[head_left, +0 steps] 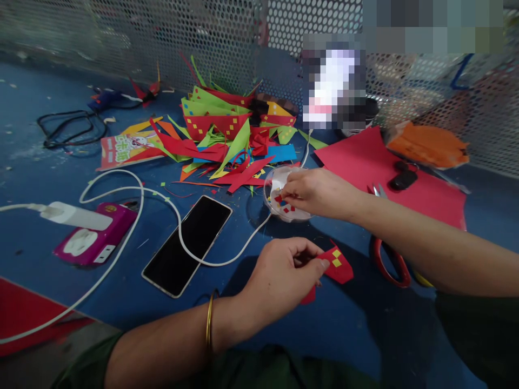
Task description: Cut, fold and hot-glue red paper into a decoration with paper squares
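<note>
My left hand (279, 275) pinches a piece of red paper (343, 268) with small yellow squares on it, between thumb and fingers near the table's front. Part of the red paper is hidden under the hand. Over a round clear bowl (271, 186), my right hand (310, 190) reaches in with its fingertips pressed together. Small red, blue and yellow paper squares (284, 205) lie in the bowl just below those fingertips. Whether a square is between the fingers is too small to tell. Red-handled scissors (399, 270) lie partly under my right forearm.
Cut paper strips (231, 154) and decorated red and green folded paper (219, 124) are heaped behind the bowl. A dark phone (188, 243), a white cable (227, 264) and a purple power strip (95, 237) lie left. Red sheets (357, 154) lie right, before a perforated metal screen (227, 38).
</note>
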`<move>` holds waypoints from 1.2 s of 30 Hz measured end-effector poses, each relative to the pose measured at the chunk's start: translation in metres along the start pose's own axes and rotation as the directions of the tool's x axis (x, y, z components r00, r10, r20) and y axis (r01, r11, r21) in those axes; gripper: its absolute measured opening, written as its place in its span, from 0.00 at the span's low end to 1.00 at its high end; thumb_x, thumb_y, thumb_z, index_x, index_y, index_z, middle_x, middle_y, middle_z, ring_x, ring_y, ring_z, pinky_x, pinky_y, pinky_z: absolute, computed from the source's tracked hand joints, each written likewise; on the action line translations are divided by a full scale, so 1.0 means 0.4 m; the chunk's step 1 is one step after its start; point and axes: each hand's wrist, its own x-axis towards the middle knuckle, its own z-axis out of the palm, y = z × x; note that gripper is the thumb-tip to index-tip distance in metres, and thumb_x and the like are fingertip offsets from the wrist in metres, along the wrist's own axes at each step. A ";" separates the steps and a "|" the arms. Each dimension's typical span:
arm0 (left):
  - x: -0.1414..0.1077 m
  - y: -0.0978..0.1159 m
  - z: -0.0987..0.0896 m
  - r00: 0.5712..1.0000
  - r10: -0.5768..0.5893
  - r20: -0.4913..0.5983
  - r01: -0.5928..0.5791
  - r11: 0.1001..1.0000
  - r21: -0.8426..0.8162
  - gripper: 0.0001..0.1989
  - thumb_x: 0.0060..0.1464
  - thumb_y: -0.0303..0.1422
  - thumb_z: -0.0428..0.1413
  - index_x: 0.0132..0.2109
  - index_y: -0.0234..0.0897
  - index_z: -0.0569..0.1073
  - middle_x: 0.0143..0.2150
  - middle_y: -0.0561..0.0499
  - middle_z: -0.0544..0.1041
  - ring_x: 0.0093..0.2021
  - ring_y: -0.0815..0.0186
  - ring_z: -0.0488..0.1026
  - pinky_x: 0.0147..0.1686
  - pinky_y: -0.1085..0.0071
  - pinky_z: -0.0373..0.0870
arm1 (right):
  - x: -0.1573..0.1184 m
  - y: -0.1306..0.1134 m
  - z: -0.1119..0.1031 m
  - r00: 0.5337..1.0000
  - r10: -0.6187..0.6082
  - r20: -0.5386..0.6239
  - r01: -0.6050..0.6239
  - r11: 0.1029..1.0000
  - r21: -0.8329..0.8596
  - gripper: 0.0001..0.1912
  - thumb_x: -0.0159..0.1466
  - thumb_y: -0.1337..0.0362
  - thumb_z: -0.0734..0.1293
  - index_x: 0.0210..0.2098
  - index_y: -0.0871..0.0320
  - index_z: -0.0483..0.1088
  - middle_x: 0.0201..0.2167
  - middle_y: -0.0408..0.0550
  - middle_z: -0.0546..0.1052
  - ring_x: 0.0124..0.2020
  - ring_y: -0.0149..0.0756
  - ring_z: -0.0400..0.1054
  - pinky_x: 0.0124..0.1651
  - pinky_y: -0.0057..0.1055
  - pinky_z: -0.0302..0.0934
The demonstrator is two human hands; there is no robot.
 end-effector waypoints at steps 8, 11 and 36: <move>0.004 -0.008 0.002 1.000 0.011 0.001 -0.011 1.000 -0.001 0.04 0.57 0.31 0.60 0.36 0.35 0.78 0.23 0.56 0.74 0.22 0.73 0.69 0.21 0.79 0.63 | -0.003 0.000 0.000 0.996 0.078 -0.039 -0.074 0.994 0.083 0.11 0.66 0.68 0.64 0.36 0.59 0.80 0.34 0.49 0.79 0.31 0.32 0.68 0.33 0.29 0.54; 0.005 -0.011 0.000 1.000 0.020 -0.006 -0.020 1.000 -0.002 0.04 0.56 0.32 0.60 0.36 0.36 0.78 0.23 0.55 0.74 0.23 0.72 0.70 0.22 0.79 0.64 | -0.002 -0.004 -0.006 0.986 0.161 -0.050 -0.152 0.977 0.153 0.08 0.65 0.69 0.66 0.33 0.59 0.78 0.32 0.47 0.79 0.29 0.30 0.68 0.32 0.29 0.55; 0.020 -0.027 -0.005 0.993 0.106 -0.045 -0.104 0.994 0.039 0.06 0.54 0.33 0.59 0.36 0.36 0.79 0.28 0.51 0.78 0.28 0.67 0.76 0.27 0.73 0.68 | -0.022 0.035 -0.027 0.906 0.424 0.019 -0.347 0.713 0.609 0.03 0.59 0.64 0.69 0.29 0.54 0.76 0.24 0.42 0.77 0.24 0.32 0.67 0.25 0.30 0.59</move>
